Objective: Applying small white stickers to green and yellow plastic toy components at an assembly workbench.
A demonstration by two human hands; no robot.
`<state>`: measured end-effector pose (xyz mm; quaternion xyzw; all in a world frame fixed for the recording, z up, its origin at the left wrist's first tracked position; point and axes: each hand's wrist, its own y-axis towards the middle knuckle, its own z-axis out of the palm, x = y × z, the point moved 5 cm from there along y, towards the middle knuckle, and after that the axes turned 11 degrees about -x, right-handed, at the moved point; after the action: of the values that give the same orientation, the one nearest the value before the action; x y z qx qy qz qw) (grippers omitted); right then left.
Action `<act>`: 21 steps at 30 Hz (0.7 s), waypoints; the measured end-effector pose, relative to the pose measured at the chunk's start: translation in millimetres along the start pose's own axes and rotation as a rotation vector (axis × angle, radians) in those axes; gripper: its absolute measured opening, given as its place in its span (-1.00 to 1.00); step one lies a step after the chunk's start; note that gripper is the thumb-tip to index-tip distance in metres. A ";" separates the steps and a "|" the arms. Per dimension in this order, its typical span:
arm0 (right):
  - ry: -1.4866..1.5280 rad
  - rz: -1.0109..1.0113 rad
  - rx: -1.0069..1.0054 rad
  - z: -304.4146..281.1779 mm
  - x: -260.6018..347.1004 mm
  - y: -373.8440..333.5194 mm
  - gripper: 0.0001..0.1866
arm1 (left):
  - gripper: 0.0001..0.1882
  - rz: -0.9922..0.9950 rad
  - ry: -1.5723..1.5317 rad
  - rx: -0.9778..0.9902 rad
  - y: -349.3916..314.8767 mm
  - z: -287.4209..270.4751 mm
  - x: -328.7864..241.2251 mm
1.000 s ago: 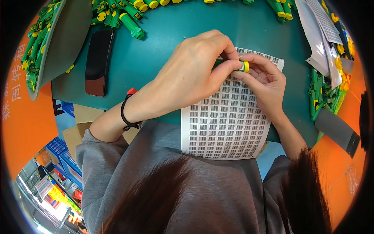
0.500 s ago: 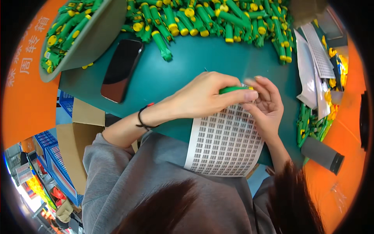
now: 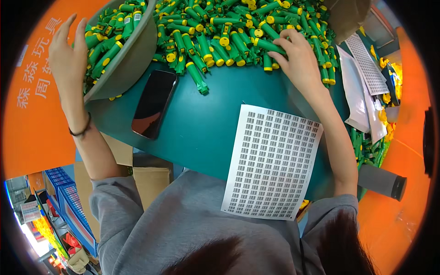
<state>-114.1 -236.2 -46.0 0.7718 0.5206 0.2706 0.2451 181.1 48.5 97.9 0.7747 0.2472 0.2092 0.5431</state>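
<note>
My left hand [image 3: 68,62] is raised at the left wall of a grey-green tub [image 3: 133,55], fingers apart and nothing in them. Inside the tub lie green plastic pieces with yellow parts, some bearing small white labels. At the front of a large heap [image 3: 229,32] of similar pieces, my right hand [image 3: 300,59] has thumb and fingers closed around one end of a green tube [image 3: 266,45] with a yellow cap. Nearer to me, a white sheet of small printed labels [image 3: 275,165] lies over the table's front edge, its upper right corner beside my right forearm.
A black phone [image 3: 155,104] lies on the green table [image 3: 201,123] near the tub. White bags [image 3: 355,91] and another label sheet [image 3: 366,64] are at the right, next to a grey cylinder [image 3: 381,181]. Cardboard boxes [image 3: 151,183] and blue crates [image 3: 68,197] stand below left.
The green piece held over the label sheet has left my hands. My left hand has moved up-left to the tub; my right hand has reached forward to the heap and closed on a tube.
</note>
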 end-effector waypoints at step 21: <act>1.196 1.031 0.103 -68.0 42.8 -169.3 -0.77 | -0.91 -0.007 -1.146 0.589 -181.6 -7.3 -263.5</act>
<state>-260.0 -132.4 -101.0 0.6497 0.1524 0.6945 -0.2689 -59.7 -54.7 -86.0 0.8795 -0.0326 -0.3162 0.3542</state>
